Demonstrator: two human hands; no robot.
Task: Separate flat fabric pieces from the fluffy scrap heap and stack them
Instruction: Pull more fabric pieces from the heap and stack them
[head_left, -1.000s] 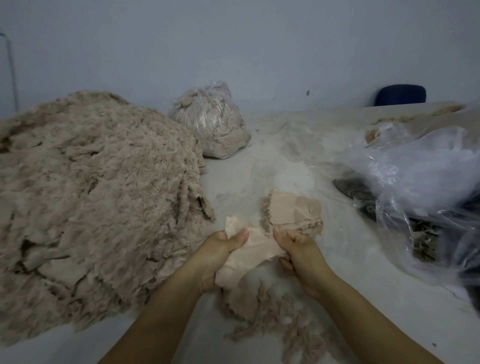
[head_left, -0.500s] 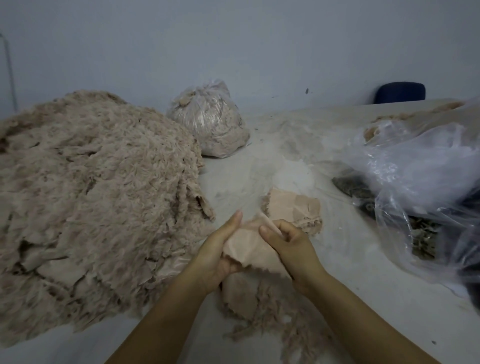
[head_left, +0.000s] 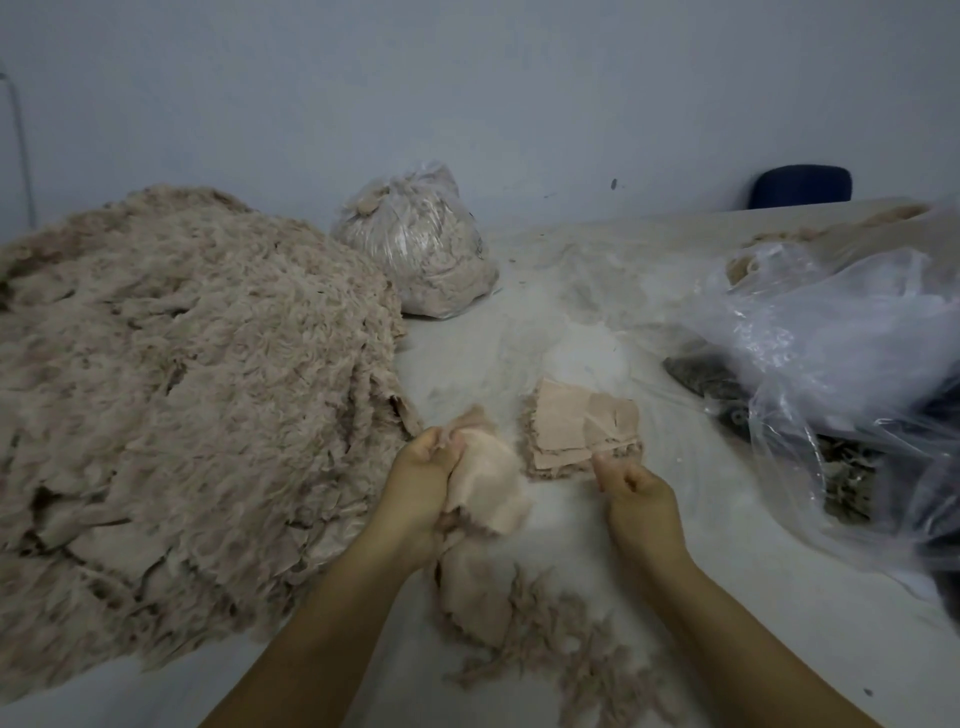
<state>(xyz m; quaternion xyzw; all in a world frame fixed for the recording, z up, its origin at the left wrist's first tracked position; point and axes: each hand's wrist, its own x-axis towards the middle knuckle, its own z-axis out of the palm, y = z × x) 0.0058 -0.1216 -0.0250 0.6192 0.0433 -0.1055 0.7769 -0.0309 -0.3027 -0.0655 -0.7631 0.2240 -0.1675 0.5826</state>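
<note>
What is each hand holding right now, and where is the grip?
The left hand grips a pink fabric piece by its bunched upper left edge. The right hand is curled beside the stack; its grip seems empty.

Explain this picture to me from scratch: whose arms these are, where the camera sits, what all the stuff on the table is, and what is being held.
There is no machine here. The picture comes from a camera worn on a person's head, looking forward and down, so the two bare arms are the wearer's own.

On the pale table lies a large fluffy scrap heap on the left. Behind it stands a tied clear bag of scraps. Loose plastic bags sit on the right. In the middle is a small stack of flat fabric pieces. More fluffy scraps lie near the arms.

The left hand grips a bunch of pale fabric. The right hand is curled at the near edge of the stack, thumb up; whether it pinches a piece is unclear.
</note>
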